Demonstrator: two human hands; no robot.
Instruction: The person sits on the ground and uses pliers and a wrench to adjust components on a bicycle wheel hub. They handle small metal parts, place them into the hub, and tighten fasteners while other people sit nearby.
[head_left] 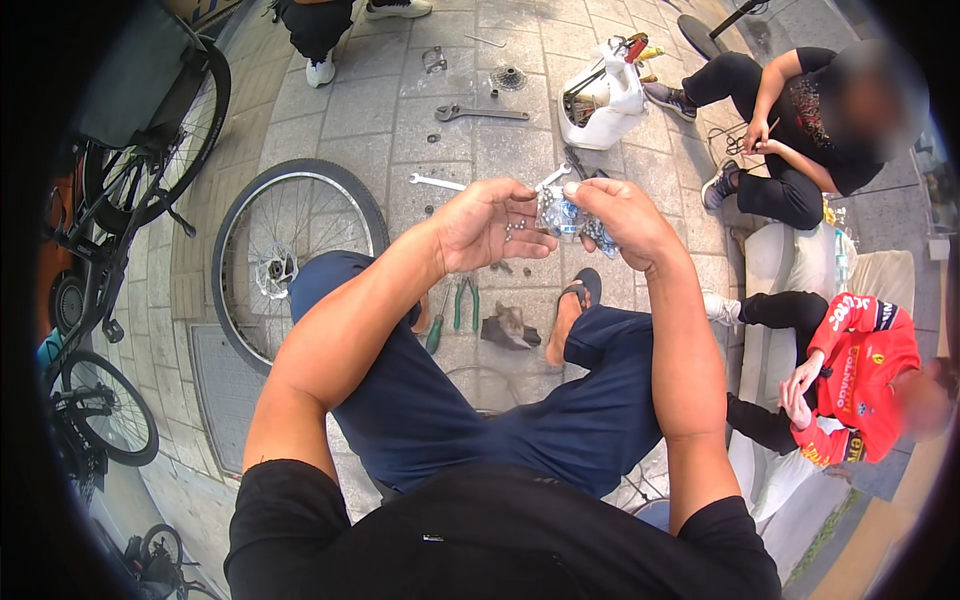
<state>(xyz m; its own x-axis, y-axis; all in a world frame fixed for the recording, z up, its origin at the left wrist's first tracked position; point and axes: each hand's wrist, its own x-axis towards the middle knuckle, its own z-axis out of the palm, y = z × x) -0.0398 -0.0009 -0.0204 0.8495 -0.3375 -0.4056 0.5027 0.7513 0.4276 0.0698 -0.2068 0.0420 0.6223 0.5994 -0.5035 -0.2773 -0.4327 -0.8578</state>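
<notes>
My left hand [492, 228] is palm up with fingers loosely apart and curled, holding small shiny metal balls [512, 226]. Beside its fingertips, my right hand [615, 215] grips a clear plastic packet [560, 208] with blue print and many small metal balls inside. Behind them lies a silver wrench [435, 181]. Below, on the paving between my feet, are green-handled pliers [467, 305], a green-handled screwdriver [433, 333] and a dark rag [510, 329].
A loose wheel [230, 280] lies left, bicycles [105, 405] beyond. Ahead are an adjustable wrench [482, 114], cassette [509, 79], white tool container [602, 95] and standing person's legs [320, 35]. Two seated people [805, 110] are at right, one in red [850, 360].
</notes>
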